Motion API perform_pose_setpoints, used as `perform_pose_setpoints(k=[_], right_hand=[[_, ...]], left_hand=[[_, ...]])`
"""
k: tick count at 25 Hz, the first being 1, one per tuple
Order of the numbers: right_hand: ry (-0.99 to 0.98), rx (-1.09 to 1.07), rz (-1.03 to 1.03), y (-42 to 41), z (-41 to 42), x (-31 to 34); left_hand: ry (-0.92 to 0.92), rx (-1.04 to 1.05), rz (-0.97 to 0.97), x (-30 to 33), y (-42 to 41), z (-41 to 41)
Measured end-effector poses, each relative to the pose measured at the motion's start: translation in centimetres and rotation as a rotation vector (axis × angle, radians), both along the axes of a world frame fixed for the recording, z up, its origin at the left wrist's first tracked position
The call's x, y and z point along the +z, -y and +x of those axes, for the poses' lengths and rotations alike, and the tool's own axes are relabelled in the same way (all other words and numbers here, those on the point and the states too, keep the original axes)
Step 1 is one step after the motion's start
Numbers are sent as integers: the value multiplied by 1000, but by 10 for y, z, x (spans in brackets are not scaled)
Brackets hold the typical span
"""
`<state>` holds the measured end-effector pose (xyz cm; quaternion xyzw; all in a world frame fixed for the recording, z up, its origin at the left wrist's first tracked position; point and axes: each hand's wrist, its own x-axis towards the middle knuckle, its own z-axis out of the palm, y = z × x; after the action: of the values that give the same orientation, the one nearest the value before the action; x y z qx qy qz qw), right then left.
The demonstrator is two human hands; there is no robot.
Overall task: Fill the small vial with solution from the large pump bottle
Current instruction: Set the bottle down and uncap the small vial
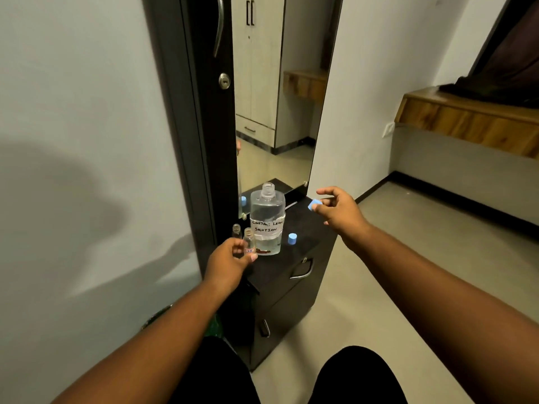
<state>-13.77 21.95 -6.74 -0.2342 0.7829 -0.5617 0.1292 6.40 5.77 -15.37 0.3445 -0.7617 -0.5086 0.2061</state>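
black cabinet (291, 275), mirror (274, 112), perhaps tiled floor (379, 258)

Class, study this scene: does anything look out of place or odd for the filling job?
The large bottle has no pump: its neck is open. One blue cap lies loose on the cabinet top. Nothing looks spilled.

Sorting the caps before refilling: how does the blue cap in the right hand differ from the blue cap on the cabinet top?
The cap in the right hand is pinched in fingertips, held in the air and tilted; the cap on the cabinet stands upright, untouched, right of the large bottle. Both are small and light blue.
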Motion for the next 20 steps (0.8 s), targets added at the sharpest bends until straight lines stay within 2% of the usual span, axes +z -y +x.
perform_pose_setpoints(k=[9, 15, 20], right_hand=[[-148, -167, 244, 36, -36, -116], [-252, -206, 365, 42, -45, -137], [-290, -222, 370, 46, -46, -142]], left_hand=[[12, 29, -73, -58, 18, -13], [57, 73, -154, -80, 25, -19], [40, 108, -150, -88, 26, -22]])
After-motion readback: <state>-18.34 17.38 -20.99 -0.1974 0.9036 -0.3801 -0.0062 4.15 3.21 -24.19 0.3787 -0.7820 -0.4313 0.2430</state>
